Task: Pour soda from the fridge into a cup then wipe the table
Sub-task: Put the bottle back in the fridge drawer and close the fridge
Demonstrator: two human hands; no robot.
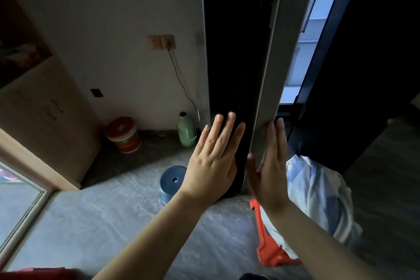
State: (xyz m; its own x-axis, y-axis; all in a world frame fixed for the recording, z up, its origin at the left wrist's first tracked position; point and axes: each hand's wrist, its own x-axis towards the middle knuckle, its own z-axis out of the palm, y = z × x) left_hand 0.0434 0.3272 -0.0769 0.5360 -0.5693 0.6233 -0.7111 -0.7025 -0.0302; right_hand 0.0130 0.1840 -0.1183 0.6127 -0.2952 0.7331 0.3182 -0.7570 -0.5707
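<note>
A tall dark fridge stands in front of me, its left door swung partly out so that a lit strip of the white interior shows. My left hand lies flat on the door's dark outer face, fingers spread. My right hand wraps the door's grey edge, thumb on the near side and fingers behind. The right door is dark. No soda or cup is in view.
On the floor by the wall stand a red-lidded bucket and a green jug. A blue stool sits left of the fridge base. An orange stool with a pale cloth bundle is under my right arm. A plug and cable hang on the wall.
</note>
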